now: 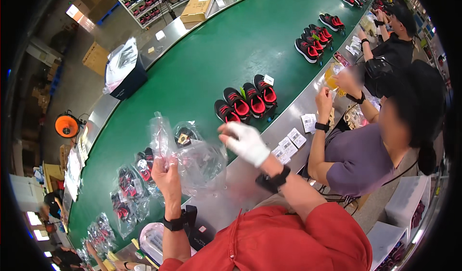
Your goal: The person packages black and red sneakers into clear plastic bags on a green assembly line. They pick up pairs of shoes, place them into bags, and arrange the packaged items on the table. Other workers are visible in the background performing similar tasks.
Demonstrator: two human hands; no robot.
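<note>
My left hand (166, 177) is closed on a clear plastic bag (163, 138), which stands up crumpled above the fist. Loose clear film (204, 167) spreads to its right, over a dark shoe with a gold-coloured patch (183, 138). My right hand (246, 143), in a white glove with bare fingertips, reaches over the belt with fingers apart and nothing visible in them. Just beyond it stand several black sneakers with red linings (245, 100), one bearing a white tag. Left of my left hand lie several shoes in clear bags (127, 184).
The green conveyor belt (192, 69) curves past a metal ledge (250, 177) with white labels (288, 146). Co-workers sit at the right, the nearest in a purple shirt (353, 160). More sneakers (313, 42) stand farther up. A dark bin (127, 76) edges the far side.
</note>
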